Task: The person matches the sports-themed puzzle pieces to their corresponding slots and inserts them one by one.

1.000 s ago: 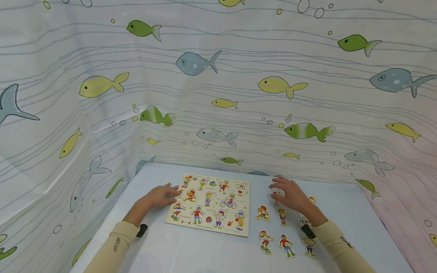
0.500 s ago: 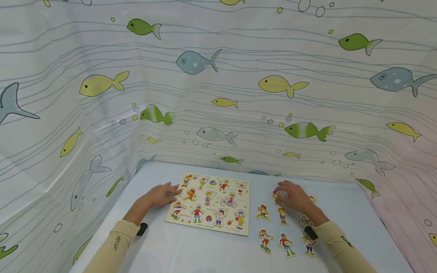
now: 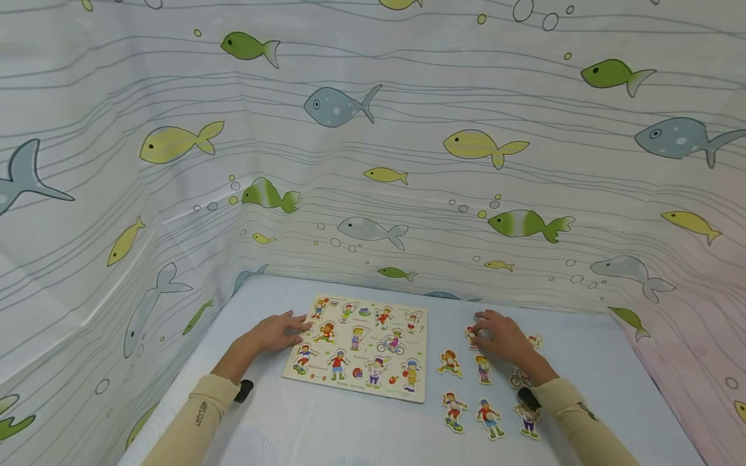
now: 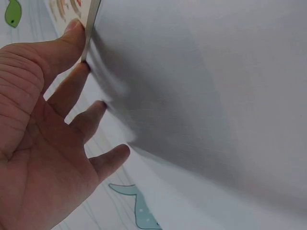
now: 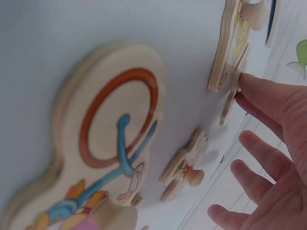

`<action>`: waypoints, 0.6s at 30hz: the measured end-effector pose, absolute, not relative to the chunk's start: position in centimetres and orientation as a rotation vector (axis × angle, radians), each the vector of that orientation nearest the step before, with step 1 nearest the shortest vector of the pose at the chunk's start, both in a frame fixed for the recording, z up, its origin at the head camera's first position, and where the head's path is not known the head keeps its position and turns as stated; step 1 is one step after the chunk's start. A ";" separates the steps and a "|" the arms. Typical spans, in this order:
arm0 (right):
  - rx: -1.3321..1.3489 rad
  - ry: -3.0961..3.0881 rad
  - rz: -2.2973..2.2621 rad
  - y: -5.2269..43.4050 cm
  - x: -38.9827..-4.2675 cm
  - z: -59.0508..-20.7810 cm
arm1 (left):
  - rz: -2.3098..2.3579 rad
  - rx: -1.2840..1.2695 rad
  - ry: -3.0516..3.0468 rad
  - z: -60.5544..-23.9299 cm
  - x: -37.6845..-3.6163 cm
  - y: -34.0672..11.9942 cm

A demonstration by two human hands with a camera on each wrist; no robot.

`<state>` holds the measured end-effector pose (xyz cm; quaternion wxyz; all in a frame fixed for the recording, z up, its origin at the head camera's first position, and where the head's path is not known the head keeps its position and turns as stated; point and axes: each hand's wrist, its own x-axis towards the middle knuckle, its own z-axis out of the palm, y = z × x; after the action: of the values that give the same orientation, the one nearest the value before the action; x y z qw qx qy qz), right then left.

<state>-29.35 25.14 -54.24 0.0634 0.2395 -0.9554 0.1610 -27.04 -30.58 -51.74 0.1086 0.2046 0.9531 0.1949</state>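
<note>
Left hand (image 3: 274, 334) rests flat, fingers straight, against the puzzle board (image 3: 361, 348) edge. Right hand (image 3: 502, 336) fingers pinch a figure piece (image 3: 471, 334).

Pale wood puzzle board (image 3: 360, 349) with multicoloured cartoon kids; white curtain (image 3: 408, 162) with green, yellow, grey-blue fish; light blue table (image 3: 350, 427); beige sleeves (image 3: 192, 421).

The puzzle board (image 3: 358, 347) is lying flat at center; the figure piece (image 3: 471, 334) is lying at its 3 o'clock.
</note>
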 end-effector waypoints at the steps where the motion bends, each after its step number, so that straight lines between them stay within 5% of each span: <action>1: 0.717 -2.885 0.490 25.1 -29.3 -54.2 | 0.576 0.596 2.801 -51.7 -27.1 -30.6; 18: 0.665 -2.914 0.505 24.6 -28.6 -53.4 | 0.561 0.577 2.797 -51.9 -27.1 -30.6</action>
<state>-28.64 24.57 -53.41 0.0550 0.2190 -0.9599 0.1663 -27.11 -30.56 -51.86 0.1154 0.1970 0.9546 0.1915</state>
